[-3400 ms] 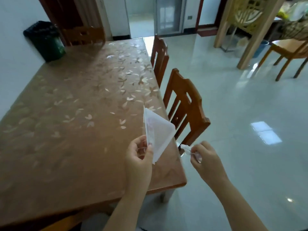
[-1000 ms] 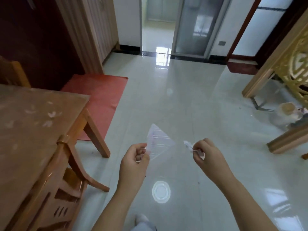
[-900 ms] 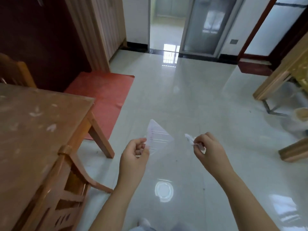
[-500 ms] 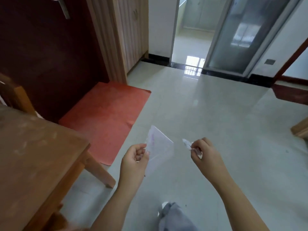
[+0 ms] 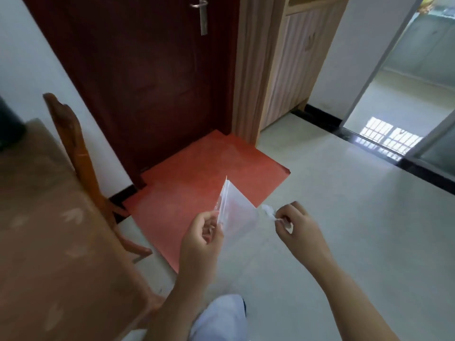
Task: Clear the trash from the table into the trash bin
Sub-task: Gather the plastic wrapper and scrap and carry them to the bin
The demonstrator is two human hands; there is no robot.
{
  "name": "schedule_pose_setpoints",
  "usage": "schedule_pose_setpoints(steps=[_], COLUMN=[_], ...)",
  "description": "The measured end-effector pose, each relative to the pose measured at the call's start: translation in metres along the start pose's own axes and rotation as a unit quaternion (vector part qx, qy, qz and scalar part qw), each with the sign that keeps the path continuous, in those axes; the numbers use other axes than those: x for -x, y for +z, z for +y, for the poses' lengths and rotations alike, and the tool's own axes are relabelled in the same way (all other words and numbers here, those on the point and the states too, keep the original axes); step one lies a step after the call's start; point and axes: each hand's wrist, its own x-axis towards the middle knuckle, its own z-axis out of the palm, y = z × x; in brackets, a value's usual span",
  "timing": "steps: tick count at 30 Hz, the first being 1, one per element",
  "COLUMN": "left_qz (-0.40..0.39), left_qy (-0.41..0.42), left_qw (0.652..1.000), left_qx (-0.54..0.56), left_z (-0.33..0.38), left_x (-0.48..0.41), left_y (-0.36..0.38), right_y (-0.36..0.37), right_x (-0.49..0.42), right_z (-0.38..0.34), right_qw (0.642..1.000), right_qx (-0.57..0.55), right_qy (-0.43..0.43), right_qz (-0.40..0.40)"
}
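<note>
Head view: both forearms reach forward from the bottom of the frame, bare and slightly bent, with the hands held at about the same height over the floor (image 5: 357, 217). The left hand (image 5: 202, 233) is turned with its thumb uppermost. Its fingers are curled, and thumb and fingertips pinch the lower corner of a clear plastic wrapper (image 5: 236, 212), which stands up from the grip as a folded, pointed sheet. The right hand (image 5: 299, 228) is also curled, knuckles up, and pinches a small crumpled white scrap (image 5: 269, 214) whose twisted end sticks out towards the wrapper, close to it but apart. So the trash is in both hands, off the tabletop (image 5: 49, 230), which lies along the left with a wooden chair (image 5: 73, 143) at its far edge. A dark object (image 5: 7, 129) is cropped at the left border; I cannot tell what it is. A pale trouser knee (image 5: 221, 316) shows between the arms.

Compared with half a second ago, both grips are unchanged, but the view has swung left. The dark red door (image 5: 147, 70) now fills the top, and the wrapper hangs over the corner of the red mat (image 5: 187, 193) rather than over pale tile. Earlier still, the hands were above the tabletop's corner.
</note>
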Motion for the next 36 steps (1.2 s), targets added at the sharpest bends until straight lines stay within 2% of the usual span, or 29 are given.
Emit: schedule_pose_setpoints(steps=[9,12,18,24,32,36], left_qz=[0.114,0.125,0.201,0.295,0.434,0.492], left_qy=[-0.024,-0.044,-0.049,-0.076,-0.147,-0.115], left_qw=[0.992,0.99,0.975,0.95,0.888,0.863], left_qx=[-0.042,-0.049,-0.084,-0.064,0.032,0.03], left_z=[-0.008,-0.014,-0.015,0.006,-0.006,-0.022], left_x=[-0.175,-0.211,-0.325,-0.409,-0.451,-0.478], left_y=[-0.009,-0.001,0.019,0.013,-0.032,-0.085], right_y=[0.063,0.083,0.115,0.144,0.221,0.263], right_x=[-0.202,-0.249,-0.397,-0.52,-0.577,-0.591], right_z=[-0.02,-0.017,-0.007,-0.041,-0.116,-0.166], right_qw=[0.993,0.99,0.977,0.948,0.89,0.87], right_qx=[-0.018,-0.021,-0.042,-0.076,-0.101,-0.116], right_qy=[-0.092,-0.111,-0.17,-0.246,-0.347,-0.377], right_qz=[-0.066,-0.084,-0.124,-0.188,-0.279,-0.297])
